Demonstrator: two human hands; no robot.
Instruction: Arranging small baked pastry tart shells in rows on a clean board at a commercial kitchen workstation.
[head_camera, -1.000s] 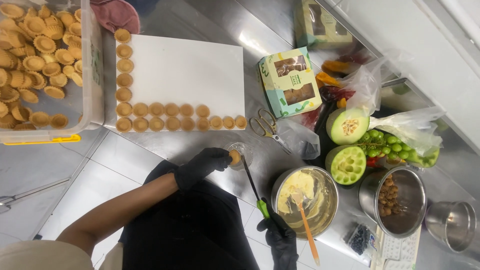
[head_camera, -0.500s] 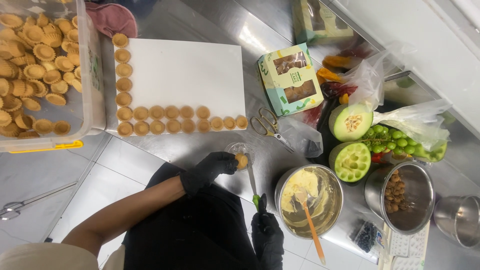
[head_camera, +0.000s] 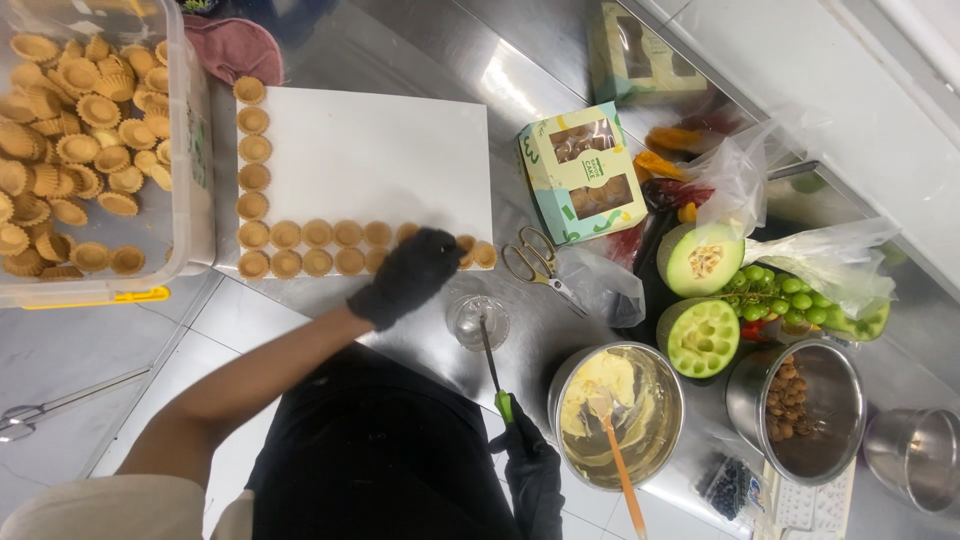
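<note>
Your right hand (head_camera: 530, 465), gloved in black, is closed around the green handle of a thin knife (head_camera: 492, 365) whose dark blade points toward 12 o'clock, its tip resting in a small clear glass (head_camera: 477, 322). Your left hand (head_camera: 410, 272), also gloved, reaches up over the near edge of the white board (head_camera: 375, 155), fingers curled down at the row of small tart shells (head_camera: 315, 248). Whether it pinches a shell you cannot tell, since the glove hides the fingertips. From that hand the shell row runs toward 9 o'clock, then turns up the board's left side. The glass sits just beside your left hand at 4 o'clock.

At 3 o'clock from your right hand stands a steel bowl of yellow cream (head_camera: 617, 412) with an orange-handled spatula (head_camera: 618, 462) in it. Scissors (head_camera: 537, 262) lie near the board's right corner. Further off are a steel pot of nuts (head_camera: 795, 408), halved green melons (head_camera: 700, 300), green grapes (head_camera: 785, 298) and a pale green box (head_camera: 583, 172). At far left a clear tub (head_camera: 95, 150) holds many more shells.
</note>
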